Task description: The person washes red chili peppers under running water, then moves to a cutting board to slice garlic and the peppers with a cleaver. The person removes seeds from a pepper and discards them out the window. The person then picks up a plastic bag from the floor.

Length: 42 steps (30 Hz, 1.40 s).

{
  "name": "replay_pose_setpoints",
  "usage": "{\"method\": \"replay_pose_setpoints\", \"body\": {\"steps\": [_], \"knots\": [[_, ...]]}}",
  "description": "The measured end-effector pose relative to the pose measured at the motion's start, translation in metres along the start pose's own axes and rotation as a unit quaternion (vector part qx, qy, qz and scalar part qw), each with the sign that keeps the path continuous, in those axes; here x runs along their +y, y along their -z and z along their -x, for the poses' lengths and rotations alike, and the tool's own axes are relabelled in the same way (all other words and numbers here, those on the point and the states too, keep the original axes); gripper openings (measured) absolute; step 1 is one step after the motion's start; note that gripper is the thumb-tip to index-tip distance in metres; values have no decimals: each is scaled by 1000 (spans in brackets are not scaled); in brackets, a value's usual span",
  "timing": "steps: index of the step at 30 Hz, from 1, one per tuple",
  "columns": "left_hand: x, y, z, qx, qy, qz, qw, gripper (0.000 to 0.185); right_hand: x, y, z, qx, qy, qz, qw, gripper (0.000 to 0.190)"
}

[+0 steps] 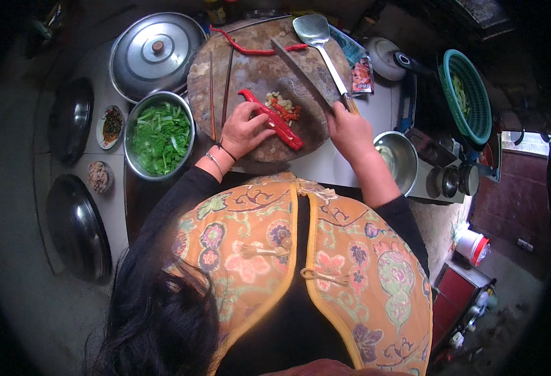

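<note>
My left hand (246, 129) holds a red chili pepper (282, 128) down on a round wooden chopping block (266, 80); the pepper's cut end points toward me. My right hand (349, 128) is closed on the handle of a cleaver (301, 75), its blade slanting up and left over the block's right half. Chopped red pepper (290, 113) and pale chopped pieces (277, 100) lie beside the held pepper. A second, longer chili (252, 51) lies at the far side of the block, passing by the blade tip. Chopsticks (228, 80) rest on the left.
A metal spatula (314, 31) lies along the block's right edge. Left stand a bowl of cut greens (160, 134), a lidded pan (137, 58) and a small sauce dish (109, 127). At right are a steel bowl (408, 162) and a green basket (482, 113).
</note>
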State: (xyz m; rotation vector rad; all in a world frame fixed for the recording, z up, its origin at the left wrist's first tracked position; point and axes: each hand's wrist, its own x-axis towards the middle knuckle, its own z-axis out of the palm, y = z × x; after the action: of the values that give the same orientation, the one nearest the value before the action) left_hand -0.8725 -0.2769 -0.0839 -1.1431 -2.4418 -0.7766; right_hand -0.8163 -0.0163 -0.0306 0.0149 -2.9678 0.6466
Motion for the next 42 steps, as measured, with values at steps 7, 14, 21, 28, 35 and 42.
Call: {"method": "replay_pose_setpoints", "body": {"steps": [7,14,21,28,35,42], "knots": [[1,2,-2,-15,-13,-5,1000,35,4,-46,-38,-7,46,122,991,37],[5,3,-4,-15,-6,-2,1000,33,11,-62,-36,-16,31,50,998,33],[4,4,-5,-5,-8,7,1000,29,-28,-45,-22,-129,65,-41,989,31],[2,5,0,-7,-17,9,1000,26,-40,-59,-18,-190,20,-85,978,30],[1,6,10,7,-40,28,999,15,-52,-58,-8,-132,39,-106,985,52],[19,13,-2,9,183,92,979,19,-53,-68,-14,-53,25,-119,991,24]]}}
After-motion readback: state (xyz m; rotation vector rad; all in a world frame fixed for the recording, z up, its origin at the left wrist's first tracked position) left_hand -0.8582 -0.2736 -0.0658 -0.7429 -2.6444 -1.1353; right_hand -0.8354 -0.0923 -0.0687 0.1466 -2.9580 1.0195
